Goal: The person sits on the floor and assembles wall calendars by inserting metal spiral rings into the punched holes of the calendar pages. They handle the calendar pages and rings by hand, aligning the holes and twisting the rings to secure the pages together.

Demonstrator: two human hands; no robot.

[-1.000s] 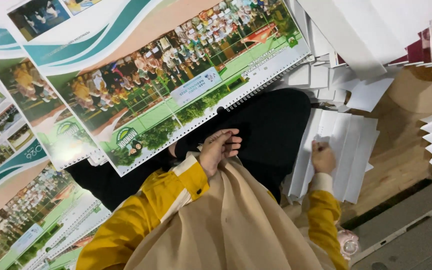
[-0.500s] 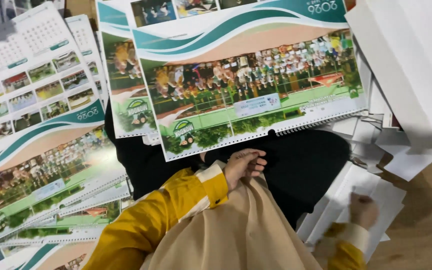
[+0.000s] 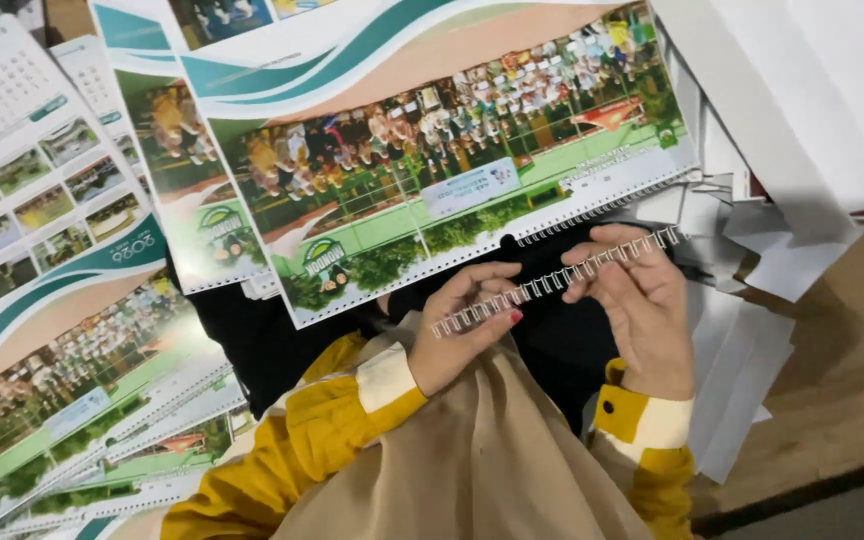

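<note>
Both my hands hold a white wire binding comb (image 3: 552, 282) level in front of me. My left hand (image 3: 462, 330) pinches its left end and my right hand (image 3: 637, 300) grips its right part. Just beyond the comb lies a large calendar sheet (image 3: 432, 150) with a group photo, green and teal bands and a punched lower edge. My sleeves are yellow with cream cuffs, over a beige cloth on my lap.
More printed calendar sheets (image 3: 62, 370) are stacked at the left, some with small photo grids (image 3: 22, 170). White paper sheets (image 3: 802, 90) pile at the right over a brown surface (image 3: 832, 400). A black cloth (image 3: 252, 340) lies under the middle.
My right hand came up from the white sheets at the right and now holds a wire comb together with my left hand. The view shifted toward the large calendar sheet.
</note>
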